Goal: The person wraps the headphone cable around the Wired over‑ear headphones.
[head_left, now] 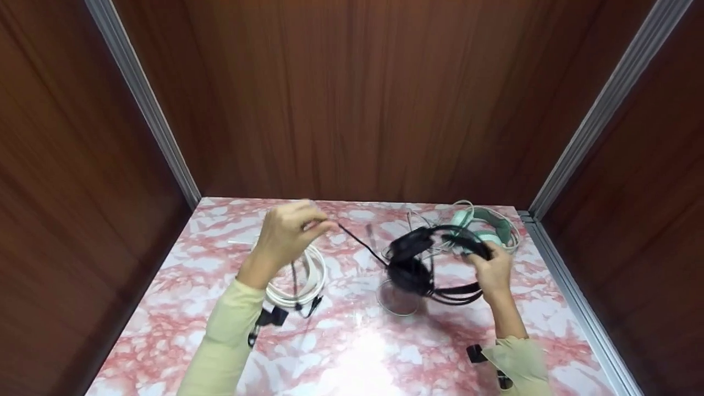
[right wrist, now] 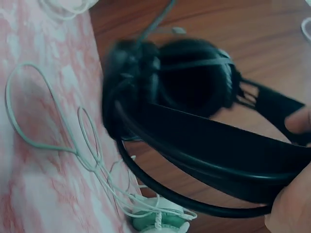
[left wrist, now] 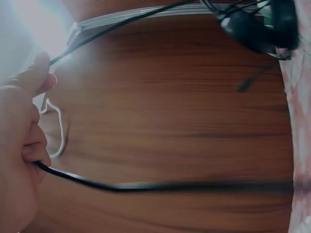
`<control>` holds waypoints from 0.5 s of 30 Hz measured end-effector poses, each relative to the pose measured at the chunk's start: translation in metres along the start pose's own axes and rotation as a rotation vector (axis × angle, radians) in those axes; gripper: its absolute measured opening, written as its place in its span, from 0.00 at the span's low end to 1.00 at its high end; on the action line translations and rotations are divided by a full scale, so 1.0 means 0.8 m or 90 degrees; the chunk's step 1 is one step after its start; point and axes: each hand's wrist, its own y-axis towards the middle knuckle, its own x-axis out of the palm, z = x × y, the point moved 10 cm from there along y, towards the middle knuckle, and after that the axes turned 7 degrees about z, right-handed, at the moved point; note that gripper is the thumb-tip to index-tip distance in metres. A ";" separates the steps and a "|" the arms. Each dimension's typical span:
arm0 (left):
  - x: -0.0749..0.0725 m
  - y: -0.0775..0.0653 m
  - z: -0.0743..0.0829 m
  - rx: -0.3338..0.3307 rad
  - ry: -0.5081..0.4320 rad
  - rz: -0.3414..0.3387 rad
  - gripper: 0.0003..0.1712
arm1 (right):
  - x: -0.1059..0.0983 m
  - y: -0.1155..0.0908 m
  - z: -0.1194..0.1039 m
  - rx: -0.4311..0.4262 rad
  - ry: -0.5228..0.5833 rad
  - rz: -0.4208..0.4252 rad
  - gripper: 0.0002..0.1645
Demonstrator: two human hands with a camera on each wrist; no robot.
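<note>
My right hand (head_left: 495, 272) grips the headband of a black headset (head_left: 410, 275), raised above the table. In the right wrist view the headset's earcups (right wrist: 194, 77) hang away from the hand, somewhat blurred. My left hand (head_left: 287, 228), higher and to the left, pinches the headset's black cable (head_left: 360, 242). That cable runs slanting from the fingers to an earcup. In the left wrist view a second stretch of black cable (left wrist: 146, 187) leaves the curled lower fingers. Its plug end (head_left: 315, 304) hangs below the left hand, over a coiled white cable (head_left: 320, 278).
Mint-green and white headphones (head_left: 498, 224) with a looped white cord (head_left: 399, 314) lie at the back right, partly behind the black headset. Brown wooden walls (head_left: 352, 99) with metal corner rails (head_left: 599, 82) enclose the red-and-white marbled table (head_left: 203, 264).
</note>
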 end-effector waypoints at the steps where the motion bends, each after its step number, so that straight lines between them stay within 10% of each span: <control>1: 0.002 0.007 0.000 0.005 0.000 -0.009 0.08 | 0.009 -0.005 -0.009 -0.015 -0.003 -0.038 0.12; 8: 0.024 0.039 -0.009 0.012 -0.017 -0.104 0.07 | 0.057 -0.032 -0.012 -0.060 0.076 -0.332 0.18; 15: 0.053 0.022 -0.067 -0.110 -0.088 -0.172 0.10 | 0.077 -0.071 -0.031 -0.052 0.348 -0.613 0.14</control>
